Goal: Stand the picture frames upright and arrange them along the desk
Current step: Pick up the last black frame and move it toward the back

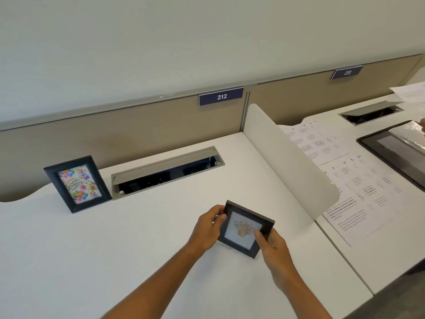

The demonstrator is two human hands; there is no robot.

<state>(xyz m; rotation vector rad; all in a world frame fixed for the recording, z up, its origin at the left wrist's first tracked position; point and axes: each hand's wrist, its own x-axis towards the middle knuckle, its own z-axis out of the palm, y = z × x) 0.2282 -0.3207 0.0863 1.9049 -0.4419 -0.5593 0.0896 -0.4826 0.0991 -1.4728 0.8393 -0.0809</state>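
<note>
A small square black frame (pixel 244 229) with a pale floral picture is held over the white desk (pixel 138 238), tilted, near the desk's middle right. My left hand (pixel 208 227) grips its left edge, thumb on the front. My right hand (pixel 273 247) grips its lower right corner. A larger black frame (pixel 78 184) with a colourful birthday card stands upright at the back left of the desk, leaning back slightly.
An open cable tray (pixel 165 172) is sunk into the desk behind the frames. A curved white divider (pixel 289 162) bounds the desk on the right. Beyond it lie printed papers (pixel 345 180) and a large dark frame (pixel 395 150). A beige partition (pixel 115 132) runs along the back.
</note>
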